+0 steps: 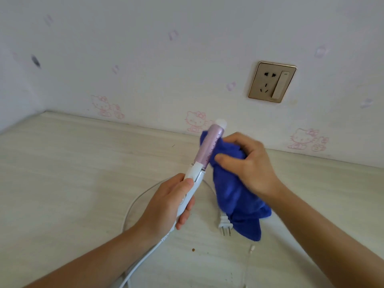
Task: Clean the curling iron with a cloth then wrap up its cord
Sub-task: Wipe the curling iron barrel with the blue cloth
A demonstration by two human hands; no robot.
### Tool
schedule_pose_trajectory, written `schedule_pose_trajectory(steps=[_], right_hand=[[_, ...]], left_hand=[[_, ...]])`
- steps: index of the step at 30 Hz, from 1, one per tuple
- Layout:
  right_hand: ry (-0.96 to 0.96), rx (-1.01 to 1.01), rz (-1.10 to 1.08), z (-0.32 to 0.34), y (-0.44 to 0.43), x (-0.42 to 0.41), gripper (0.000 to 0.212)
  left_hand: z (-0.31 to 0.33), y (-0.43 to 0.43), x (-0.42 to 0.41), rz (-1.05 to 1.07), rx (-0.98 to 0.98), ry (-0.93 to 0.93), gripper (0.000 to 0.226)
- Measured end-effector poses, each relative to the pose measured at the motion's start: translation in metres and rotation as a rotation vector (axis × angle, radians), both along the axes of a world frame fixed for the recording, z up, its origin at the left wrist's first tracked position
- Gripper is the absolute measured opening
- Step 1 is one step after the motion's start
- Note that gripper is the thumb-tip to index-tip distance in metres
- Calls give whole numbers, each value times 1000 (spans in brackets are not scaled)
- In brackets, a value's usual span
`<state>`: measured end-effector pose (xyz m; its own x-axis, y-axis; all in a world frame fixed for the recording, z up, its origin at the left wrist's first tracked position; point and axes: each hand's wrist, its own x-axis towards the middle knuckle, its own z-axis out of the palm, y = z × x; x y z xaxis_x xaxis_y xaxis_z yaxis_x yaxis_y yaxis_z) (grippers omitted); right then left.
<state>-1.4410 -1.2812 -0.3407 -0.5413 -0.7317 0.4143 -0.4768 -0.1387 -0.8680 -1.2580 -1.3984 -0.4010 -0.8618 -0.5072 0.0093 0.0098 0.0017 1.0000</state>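
Left hand (pixel 166 202) is curled round the white handle of the iron (pixel 208 148), thumb lying along the top of the handle near the clamp lever, fingers wrapped underneath. It holds the iron in the air above the table (pixel 62 173), tilted so that the pink barrel and its white tip point up and away toward the wall (pixel 145 59).

Right hand (pixel 249 163) grips a blue cloth (pixel 234 196), fingers and thumb bunched round it, and presses it against the right side of the barrel. Part of the cloth wraps behind the barrel near the tip; the rest hangs down below the hand, its lower end reaching the table.

A white cord (pixel 145 259) leaves the bottom of the handle under the left wrist and runs toward the near edge of the table. More of it lies in a loose loop on the table beneath both hands, and ends in a plug (pixel 225 224) that lies flat just beside the cloth's hanging end, prongs toward the near edge.

On the wall, right of the iron, sits a gold-framed socket (pixel 272 82) with a switch. A thin white cable (pixel 250 253) lies near the table's near right part, and a small brown speck (pixel 193 249) lies left of it.
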Motion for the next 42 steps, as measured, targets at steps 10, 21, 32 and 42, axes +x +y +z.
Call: schedule_pose_trajectory(steps=[10,21,32,42], right_hand=[[83,-17,-32,6,0,0,30],[-13,-59,-14,5,2,3,38],[2,-78,-35,8,0,-4,36],[-48,110,185,11,6,-10,33]], left_hand=[[4,1,-1,-8,6,1,52],[2,2,2,-17,-14,28,34],[6,2,-1,-16,-16,12,39],[4,3,2,-34,-11,13,30]])
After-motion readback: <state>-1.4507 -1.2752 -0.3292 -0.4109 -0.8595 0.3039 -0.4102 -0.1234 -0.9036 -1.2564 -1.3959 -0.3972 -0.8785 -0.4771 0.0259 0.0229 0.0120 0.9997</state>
